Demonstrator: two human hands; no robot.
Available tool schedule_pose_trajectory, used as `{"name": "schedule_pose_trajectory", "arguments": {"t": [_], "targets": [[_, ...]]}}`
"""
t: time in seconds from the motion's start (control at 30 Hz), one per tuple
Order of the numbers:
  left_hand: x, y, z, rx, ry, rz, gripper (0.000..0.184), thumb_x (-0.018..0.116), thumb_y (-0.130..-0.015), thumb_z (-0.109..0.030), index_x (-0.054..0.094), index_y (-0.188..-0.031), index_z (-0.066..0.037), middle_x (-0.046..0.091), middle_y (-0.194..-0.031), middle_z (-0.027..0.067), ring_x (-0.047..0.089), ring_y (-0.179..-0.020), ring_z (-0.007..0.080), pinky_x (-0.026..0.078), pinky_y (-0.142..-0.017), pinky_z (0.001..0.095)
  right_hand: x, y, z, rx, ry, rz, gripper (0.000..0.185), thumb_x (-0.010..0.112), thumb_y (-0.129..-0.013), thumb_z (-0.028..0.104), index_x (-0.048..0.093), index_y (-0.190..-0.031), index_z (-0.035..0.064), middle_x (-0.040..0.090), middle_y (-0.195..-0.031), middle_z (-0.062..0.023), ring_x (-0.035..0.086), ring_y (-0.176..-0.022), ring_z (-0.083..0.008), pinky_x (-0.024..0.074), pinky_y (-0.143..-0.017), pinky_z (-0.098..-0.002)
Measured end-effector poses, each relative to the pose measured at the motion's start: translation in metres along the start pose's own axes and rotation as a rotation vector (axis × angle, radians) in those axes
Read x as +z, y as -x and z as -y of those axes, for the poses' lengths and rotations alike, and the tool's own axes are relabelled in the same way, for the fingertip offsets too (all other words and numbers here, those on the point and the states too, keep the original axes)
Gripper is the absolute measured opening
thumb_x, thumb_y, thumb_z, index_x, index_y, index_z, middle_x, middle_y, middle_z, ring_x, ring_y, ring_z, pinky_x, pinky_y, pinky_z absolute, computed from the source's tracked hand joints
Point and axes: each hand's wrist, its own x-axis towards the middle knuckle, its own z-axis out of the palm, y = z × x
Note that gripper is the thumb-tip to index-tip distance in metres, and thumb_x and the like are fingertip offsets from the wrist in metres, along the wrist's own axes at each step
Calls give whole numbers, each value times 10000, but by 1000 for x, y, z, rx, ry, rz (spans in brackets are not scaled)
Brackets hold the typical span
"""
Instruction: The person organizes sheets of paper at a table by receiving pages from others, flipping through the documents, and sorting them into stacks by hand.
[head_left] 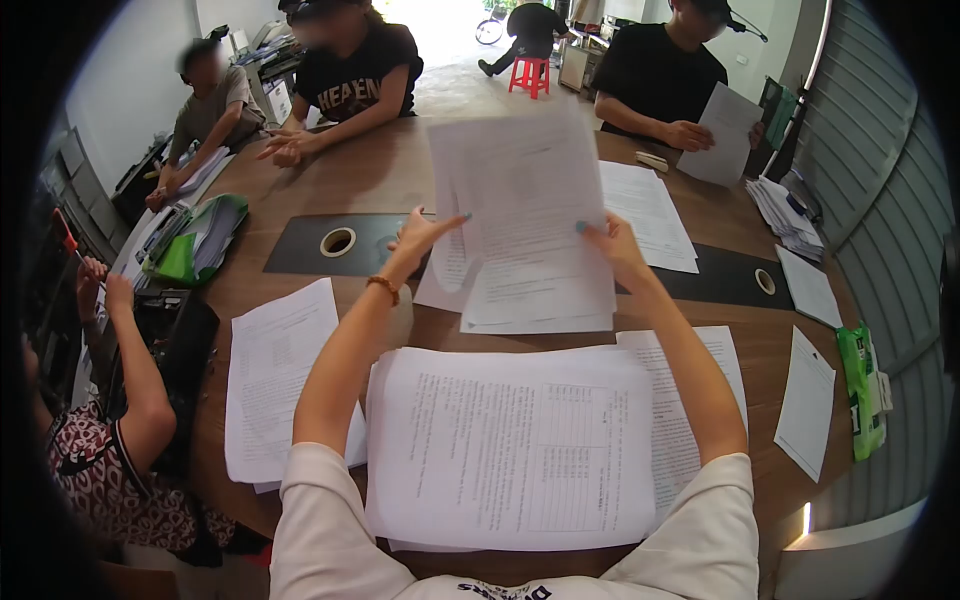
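Note:
Both of my hands hold a few printed sheets (pixel 525 210) upright above the middle of the table. My left hand (pixel 432 235) grips their left edge, thumb on the front, with a beaded bracelet at the wrist. On the right edge, the thumb of my right hand (pixel 612 245) presses the paper. Below my forearms lies a thick printed stack (pixel 510 445), turned sideways. Another stack (pixel 280 380) is to its left, and printed pages (pixel 685 400) stick out from under its right side. Behind the held sheets, more printed pages (pixel 650 215) lie on the table.
Around the wooden table (pixel 350 190) sit several people; one at the back right holds a sheet (pixel 720 135). A green bag of papers (pixel 200 240) is at the left. A green packet (pixel 860 390), loose sheets (pixel 805 400) and a paper pile (pixel 785 220) are at the right.

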Motion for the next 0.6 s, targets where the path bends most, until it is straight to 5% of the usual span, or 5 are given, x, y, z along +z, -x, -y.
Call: {"name": "schedule_pose_trajectory", "arguments": {"t": [0.13,0.43,0.47,0.53,0.6], "targets": [[-35,6,-5,439,628,413,345,592,-728,-228,522,-981,-4,574,-862,79,554,-768,127,429,-712,233,-1,8,36,-81,-80,-66,309,573,-746,111,490,-1022,-1,566,-881,-73,540,-763,-112,441,-672,-223],[-34,54,-20,571,1224,645,415,593,-739,-228,445,-1037,20,538,-945,95,508,-859,135,411,-746,252,38,17,57,-246,-184,-119,290,591,-735,110,501,-990,4,564,-873,-80,544,-768,-131,452,-673,-244],[-35,57,-19,571,1223,642,415,593,-739,-228,445,-1037,20,538,-945,95,508,-859,135,411,-746,252,40,17,58,-232,-207,-117,291,603,-725,111,508,-978,2,564,-868,-83,543,-767,-133,447,-676,-243],[-39,60,-18,722,728,254,359,577,-754,-160,432,-1030,18,510,-999,109,491,-885,130,406,-742,253,46,20,59,-220,-184,-136,275,611,-716,107,523,-954,1,566,-861,-85,543,-767,-135,444,-676,-242],[-40,56,-13,741,705,194,359,571,-756,-137,413,-1040,15,491,-1028,113,485,-893,129,402,-744,250,47,20,59,-210,-158,-157,259,619,-706,102,538,-930,-1,568,-855,-88,544,-766,-136,441,-676,-242]]}}
